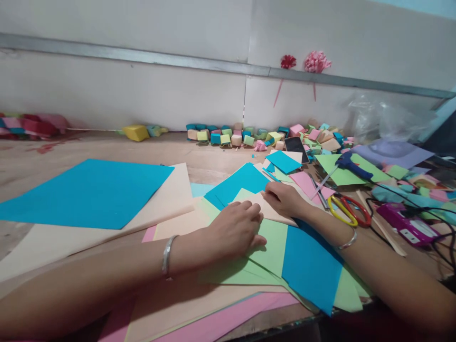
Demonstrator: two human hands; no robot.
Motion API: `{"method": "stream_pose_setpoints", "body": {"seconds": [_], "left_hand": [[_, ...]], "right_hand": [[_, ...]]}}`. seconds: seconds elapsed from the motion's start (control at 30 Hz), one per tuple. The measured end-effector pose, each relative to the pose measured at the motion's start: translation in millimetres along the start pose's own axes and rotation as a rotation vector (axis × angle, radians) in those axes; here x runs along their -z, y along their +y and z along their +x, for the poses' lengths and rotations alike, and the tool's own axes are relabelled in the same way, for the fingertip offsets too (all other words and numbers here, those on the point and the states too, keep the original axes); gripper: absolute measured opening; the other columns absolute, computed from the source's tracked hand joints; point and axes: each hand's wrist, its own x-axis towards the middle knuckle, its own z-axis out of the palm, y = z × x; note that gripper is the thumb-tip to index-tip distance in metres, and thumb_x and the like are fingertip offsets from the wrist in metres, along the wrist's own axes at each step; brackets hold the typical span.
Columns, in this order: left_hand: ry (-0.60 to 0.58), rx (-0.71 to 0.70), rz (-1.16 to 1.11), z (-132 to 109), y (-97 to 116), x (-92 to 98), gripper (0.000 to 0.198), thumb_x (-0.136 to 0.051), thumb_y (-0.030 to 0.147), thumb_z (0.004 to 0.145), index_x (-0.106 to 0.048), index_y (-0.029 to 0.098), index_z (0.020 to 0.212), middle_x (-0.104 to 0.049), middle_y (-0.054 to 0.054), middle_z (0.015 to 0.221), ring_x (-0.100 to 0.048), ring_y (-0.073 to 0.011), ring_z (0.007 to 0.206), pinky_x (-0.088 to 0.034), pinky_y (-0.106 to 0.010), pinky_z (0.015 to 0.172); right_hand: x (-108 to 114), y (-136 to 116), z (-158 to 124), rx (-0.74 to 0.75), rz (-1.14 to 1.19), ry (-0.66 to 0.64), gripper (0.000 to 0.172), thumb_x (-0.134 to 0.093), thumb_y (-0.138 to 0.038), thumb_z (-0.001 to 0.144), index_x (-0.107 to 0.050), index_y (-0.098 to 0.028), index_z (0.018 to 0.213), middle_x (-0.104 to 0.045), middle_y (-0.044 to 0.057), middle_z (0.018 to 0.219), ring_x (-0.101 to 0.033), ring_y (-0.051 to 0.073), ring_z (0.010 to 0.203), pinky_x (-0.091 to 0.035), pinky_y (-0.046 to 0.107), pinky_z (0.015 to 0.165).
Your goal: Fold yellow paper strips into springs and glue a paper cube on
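Note:
A small peach paper sheet (276, 213) lies over green and blue sheets in front of me. My left hand (233, 230) rests on its left part, fingers curled down and thumb a little apart. Closed at the sheet's upper edge is my right hand (287, 198), its fingertips partly hidden. Beneath both hands are a light green sheet (272, 247) and a blue sheet (311, 266). Another blue sheet (237, 183) sits just beyond my left hand.
On the left, a large blue sheet (89, 194) covers big peach paper (174, 190). To the right are yellow-and-red-handled scissors (344, 211), a blue glue gun (356, 168), a purple power strip (408, 225) with cables, and a phone (296, 148). Several folded paper cubes (215, 137) line the wall.

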Motion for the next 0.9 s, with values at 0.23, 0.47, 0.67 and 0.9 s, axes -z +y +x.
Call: {"method": "stream_pose_setpoints", "body": {"seconds": [0.23, 0.47, 0.67, 0.9], "left_hand": [[0.034, -0.141, 0.167, 13, 5, -0.4, 0.032, -0.047, 0.038, 0.095, -0.062, 0.010, 0.087, -0.057, -0.010, 0.081, -0.051, -0.0209, 0.071, -0.031, -0.032, 0.054], [0.110, -0.200, 0.223, 16, 3, -5.0, 0.015, -0.045, 0.023, 0.094, -0.057, 0.014, 0.099, -0.056, -0.007, 0.083, -0.049, -0.0203, 0.068, -0.026, -0.034, 0.049], [0.085, -0.175, 0.178, 17, 5, 0.6, 0.020, -0.042, 0.030, 0.096, -0.054, 0.021, 0.109, -0.058, -0.006, 0.090, -0.051, -0.0203, 0.071, -0.025, -0.034, 0.049], [0.079, -0.160, 0.136, 19, 5, -0.9, 0.023, -0.041, 0.034, 0.096, -0.055, 0.021, 0.109, -0.058, -0.009, 0.092, -0.052, -0.0216, 0.078, -0.035, -0.031, 0.058]], "right_hand": [[-1, 2, 1, 0.011, 0.054, 0.005, 0.018, -0.045, -0.024, 0.091, -0.046, -0.021, 0.074, -0.055, 0.000, 0.072, -0.048, 0.015, 0.068, -0.027, 0.026, 0.060], [1, 1, 2, -0.001, 0.078, -0.003, 0.019, -0.046, -0.028, 0.091, -0.046, -0.021, 0.073, -0.053, 0.000, 0.072, -0.045, 0.014, 0.066, -0.026, 0.026, 0.058], [4, -1, 3, -0.018, 0.078, -0.017, 0.018, -0.046, -0.026, 0.091, -0.047, -0.020, 0.074, -0.054, 0.000, 0.073, -0.045, 0.014, 0.066, -0.026, 0.025, 0.058], [2, -1, 3, -0.027, 0.071, -0.031, 0.017, -0.045, -0.026, 0.091, -0.049, -0.020, 0.076, -0.057, 0.001, 0.076, -0.047, 0.015, 0.069, -0.027, 0.026, 0.059]]}}
